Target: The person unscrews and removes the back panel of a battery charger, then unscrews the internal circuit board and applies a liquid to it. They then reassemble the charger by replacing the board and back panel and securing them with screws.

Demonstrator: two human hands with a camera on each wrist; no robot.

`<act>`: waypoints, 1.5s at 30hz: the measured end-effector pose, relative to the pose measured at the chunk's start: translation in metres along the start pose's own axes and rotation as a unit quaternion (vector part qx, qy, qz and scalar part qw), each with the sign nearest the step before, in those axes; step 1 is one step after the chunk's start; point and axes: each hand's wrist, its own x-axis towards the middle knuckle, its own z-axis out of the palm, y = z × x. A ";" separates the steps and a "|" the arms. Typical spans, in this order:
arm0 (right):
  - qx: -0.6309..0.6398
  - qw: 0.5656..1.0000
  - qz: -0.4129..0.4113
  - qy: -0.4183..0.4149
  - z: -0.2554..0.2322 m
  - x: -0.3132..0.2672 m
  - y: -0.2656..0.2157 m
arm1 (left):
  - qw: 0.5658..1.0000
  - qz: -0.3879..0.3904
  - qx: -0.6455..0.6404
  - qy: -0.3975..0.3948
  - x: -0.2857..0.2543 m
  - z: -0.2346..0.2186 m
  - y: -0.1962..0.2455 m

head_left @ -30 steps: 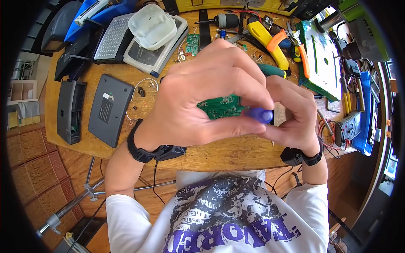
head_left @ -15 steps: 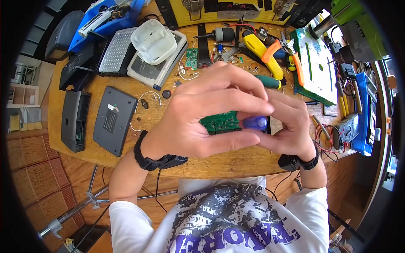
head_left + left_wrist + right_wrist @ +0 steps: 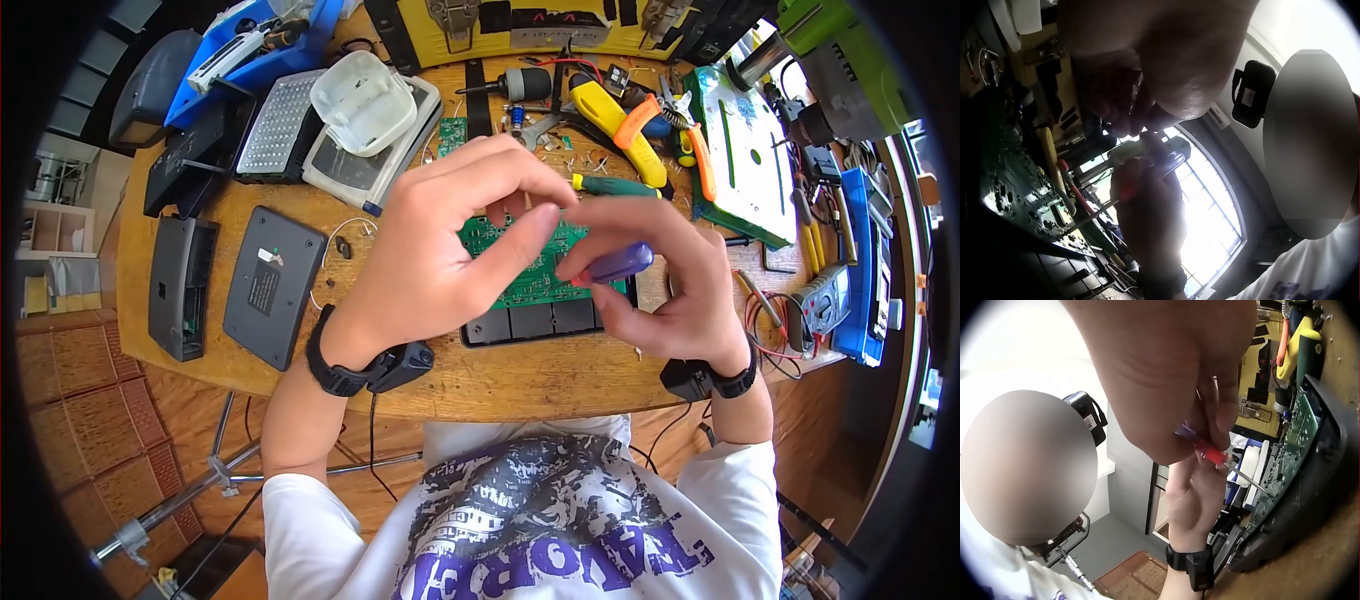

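Note:
My right hand (image 3: 680, 285) pinches a screwdriver (image 3: 620, 263) with a purple and red handle. In the right wrist view, the thin metal shaft of the screwdriver (image 3: 1247, 477) slants down with its tip at the green circuit board (image 3: 1297, 440). That circuit board (image 3: 535, 290) lies in a black plastic casing (image 3: 530, 324) on the table below both hands. Just left of the screwdriver, my left hand (image 3: 440, 250) hovers above the board, fingers loosely bent and thumb near the fingertips. It partly hides the board in the head view.
Left on the wooden table (image 3: 400, 385) lie a dark flat cover (image 3: 275, 285) and a black housing (image 3: 182, 285). A scale with a clear container (image 3: 365, 105) stands behind them. Pliers (image 3: 640, 125), a green-handled screwdriver (image 3: 615, 186) and a multimeter (image 3: 825, 300) lie farther right.
My left hand has come off the screwdriver handle and moved up and left. The handle has tilted in my right hand, and more of the board and casing shows.

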 end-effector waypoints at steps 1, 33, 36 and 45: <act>0.025 0.999 0.018 0.009 0.001 -0.001 -0.002 | 0.999 -0.008 0.042 -0.022 0.001 -0.001 -0.003; -0.138 0.981 -0.097 0.096 -0.013 0.002 0.004 | 0.967 0.028 0.189 -0.166 -0.017 0.026 -0.012; -0.137 0.978 -0.107 0.112 -0.013 0.002 0.003 | 0.960 0.043 0.224 -0.162 -0.017 0.028 -0.010; -0.089 0.965 -0.095 0.229 -0.022 -0.009 0.014 | 0.969 0.037 0.239 -0.055 -0.004 0.003 -0.009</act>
